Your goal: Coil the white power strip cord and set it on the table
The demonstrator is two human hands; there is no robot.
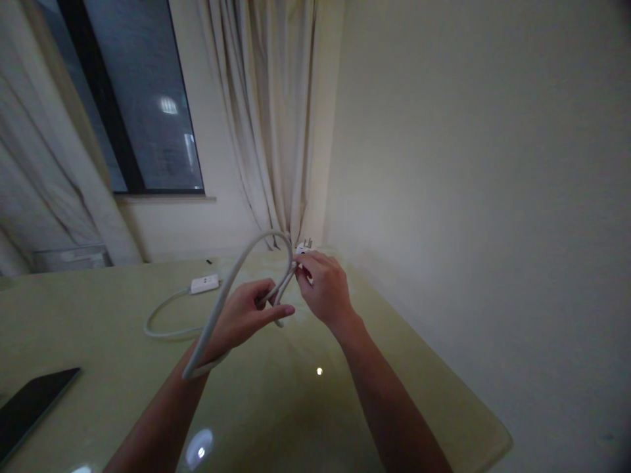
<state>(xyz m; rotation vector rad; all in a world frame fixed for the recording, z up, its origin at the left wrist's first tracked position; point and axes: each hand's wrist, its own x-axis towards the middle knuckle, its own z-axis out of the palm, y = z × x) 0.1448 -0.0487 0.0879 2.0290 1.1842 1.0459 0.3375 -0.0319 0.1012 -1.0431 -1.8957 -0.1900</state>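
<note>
A thick white power cord (235, 266) rises in a big loop above the table and passes around my left wrist. My left hand (249, 310) is curled around part of the cord, its thumb stretched out to the right. Just to the right, my right hand (323, 286) pinches the cord close to its white plug (304, 248), whose metal prongs point up and away. The other end of the cord runs left along the tabletop to a small white socket block (204, 284), which lies flat.
The pale, glossy table (394, 368) meets a plain wall (483, 197) on the right. A dark flat object (37, 404) lies at the left edge, and a tiny black piece (209, 262) near the back. Curtains (276, 118) hang behind, beside a window (152, 98).
</note>
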